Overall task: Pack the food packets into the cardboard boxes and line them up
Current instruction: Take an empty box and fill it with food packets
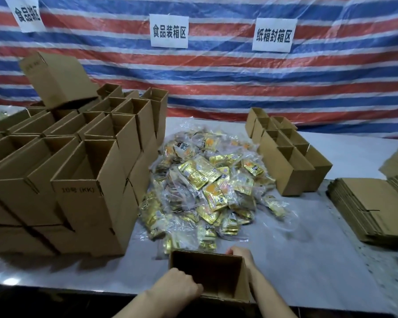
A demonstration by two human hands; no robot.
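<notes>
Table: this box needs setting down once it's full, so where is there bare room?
Widest bare patch: table right of the held box, between the packet pile and the flat cardboard stack, nearer than the row of open boxes. A narrower strip: near edge, left of the held box. The left is crowded with stacked boxes.

Gold food packets (pixel 207 191) lie heaped centrally; an open, seemingly empty cardboard box (pixel 207 270) stands before them.

Grey table (pixel 308 260): boxes (pixel 85 180), packets (pixel 207 187), flat cardboard (pixel 372 207).
</notes>
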